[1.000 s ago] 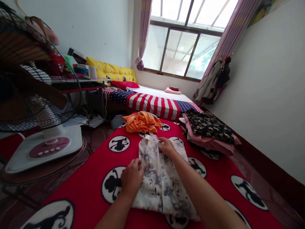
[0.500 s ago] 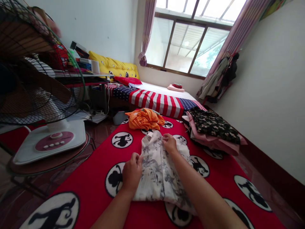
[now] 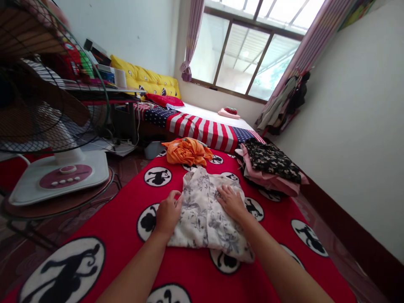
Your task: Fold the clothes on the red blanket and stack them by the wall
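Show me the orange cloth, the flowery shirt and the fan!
Orange cloth [image 3: 187, 152]: head view, on the middle of the bundle.
Flowery shirt [image 3: 203, 214]: head view, on the middle of the folded shirt.
Fan [image 3: 59, 179]: head view, on its white base.

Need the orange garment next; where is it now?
In the head view, the crumpled orange garment lies on the red blanket, just beyond the pale floral garment, left of the dark floral stack.

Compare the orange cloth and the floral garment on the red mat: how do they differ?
The orange cloth is a loose bunched heap; the white grey-floral garment lies flatter and folded. The orange cloth is plain-coloured; the garment is patterned. The left hand and right hand touch the garment, not the orange cloth, which lies farther off. Both rest on the red mat.
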